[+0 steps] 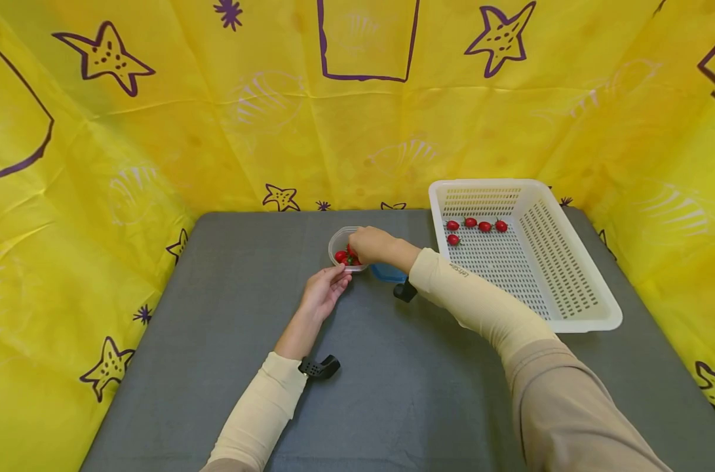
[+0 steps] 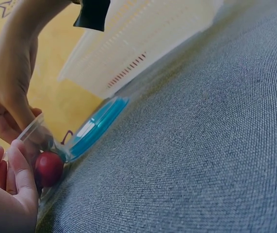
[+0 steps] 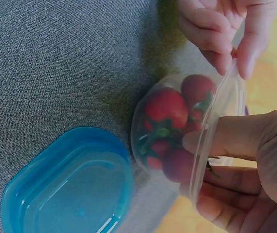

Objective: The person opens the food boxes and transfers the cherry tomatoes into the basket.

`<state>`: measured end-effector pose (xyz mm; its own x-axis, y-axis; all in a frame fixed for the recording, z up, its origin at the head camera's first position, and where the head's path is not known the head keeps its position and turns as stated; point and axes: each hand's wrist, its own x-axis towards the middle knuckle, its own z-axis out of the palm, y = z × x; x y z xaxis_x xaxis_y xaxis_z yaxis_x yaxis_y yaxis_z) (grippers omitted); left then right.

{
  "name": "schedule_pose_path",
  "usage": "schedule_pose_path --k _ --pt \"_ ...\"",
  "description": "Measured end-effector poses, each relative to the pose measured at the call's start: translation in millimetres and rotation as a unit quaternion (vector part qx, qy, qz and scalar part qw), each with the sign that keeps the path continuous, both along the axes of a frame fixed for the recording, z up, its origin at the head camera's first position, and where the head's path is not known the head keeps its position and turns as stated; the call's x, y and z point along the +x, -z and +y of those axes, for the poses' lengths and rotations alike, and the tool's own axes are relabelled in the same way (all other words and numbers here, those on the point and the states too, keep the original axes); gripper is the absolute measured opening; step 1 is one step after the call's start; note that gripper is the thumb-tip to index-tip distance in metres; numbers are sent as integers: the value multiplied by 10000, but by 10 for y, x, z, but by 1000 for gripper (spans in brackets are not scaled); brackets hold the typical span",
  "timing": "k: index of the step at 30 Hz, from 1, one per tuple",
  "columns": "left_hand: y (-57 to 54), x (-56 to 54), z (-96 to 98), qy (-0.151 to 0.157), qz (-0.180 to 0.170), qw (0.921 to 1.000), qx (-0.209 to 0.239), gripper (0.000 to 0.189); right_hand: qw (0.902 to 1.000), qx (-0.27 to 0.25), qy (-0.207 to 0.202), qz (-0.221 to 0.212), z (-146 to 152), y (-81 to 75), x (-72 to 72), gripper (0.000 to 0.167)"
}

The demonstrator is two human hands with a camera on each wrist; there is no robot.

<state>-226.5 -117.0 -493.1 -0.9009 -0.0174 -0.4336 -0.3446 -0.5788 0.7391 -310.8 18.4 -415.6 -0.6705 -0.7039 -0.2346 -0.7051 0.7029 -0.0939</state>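
Inside tub (image 3: 187,141), right hand (image 1: 373,245) reached down among tomatoes (image 3: 166,108); thumb lay over clear rim, fingers curled within, whether pinching fruit could not be told. Left hand (image 1: 326,288) steadied tub's near wall with fingertips (image 2: 22,167) pinching rim. Tub sat on grey table (image 1: 392,393), near centre, straight ahead of both hands. Blue lid (image 3: 70,184) lay flat just beside tub, on right. White basket (image 1: 575,288) stood further right, well apart, holding five tomatoes in far corner; right hand nearer basket.
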Motion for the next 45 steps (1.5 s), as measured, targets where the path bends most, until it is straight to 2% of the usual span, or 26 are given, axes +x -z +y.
schedule_pose_path --k 5,11,21,29,35,45 --pt "10 7 5 -4 13 10000 15 18 9998 -112 41 -181 17 -44 -3 2" --pt "9 10 2 -14 -20 10000 15 16 9987 -340 53 -363 60 -118 -18 13" --pt "13 16 -9 -9 -23 10000 -51 16 9935 -1038 65 -462 189 -265 -34 10" --pt "16 17 -21 36 -25 10000 -73 15 9790 -1799 110 -950 350 -369 -90 14" --pt "16 5 -17 25 25 10000 -38 16 9650 -2218 490 -1312 491 -454 -128 14" --pt "8 0 -3 0 -35 10000 -91 15 9536 -2592 738 -1344 660 -596 -167 13"
